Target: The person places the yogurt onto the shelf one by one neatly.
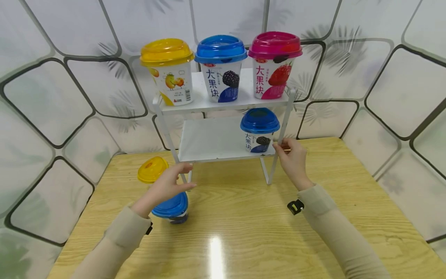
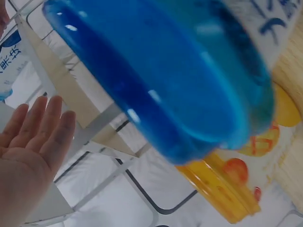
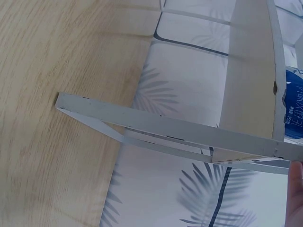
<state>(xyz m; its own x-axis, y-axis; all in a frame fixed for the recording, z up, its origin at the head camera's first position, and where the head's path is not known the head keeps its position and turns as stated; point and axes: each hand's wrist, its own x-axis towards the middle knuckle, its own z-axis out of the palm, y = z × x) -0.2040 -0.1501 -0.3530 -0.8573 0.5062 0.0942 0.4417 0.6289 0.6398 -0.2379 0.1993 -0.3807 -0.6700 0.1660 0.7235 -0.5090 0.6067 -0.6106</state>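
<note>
A white two-tier rack [image 1: 223,106] stands on the wooden table, with yellow-lidded [image 1: 172,77], blue-lidded [image 1: 223,73] and pink-lidded [image 1: 275,69] cups on top. Another blue-lidded cup [image 1: 260,128] sits at the right end of the lower shelf. The right hand [image 1: 292,161] touches the rack's right leg beside that cup, its fingertips partly hidden. At the rack's left leg is the left hand [image 1: 168,184], fingers extended and holding nothing; in the left wrist view its palm [image 2: 28,156] is bare. Just below it stands a blue-lidded cup [image 1: 170,207].
A yellow-lidded cup [image 1: 152,169] is behind the left hand, left of the rack. Patterned fabric walls [image 1: 393,89] enclose the back and sides of the wooden table [image 1: 244,232]. The rack's leg [image 3: 142,118] crosses the right wrist view.
</note>
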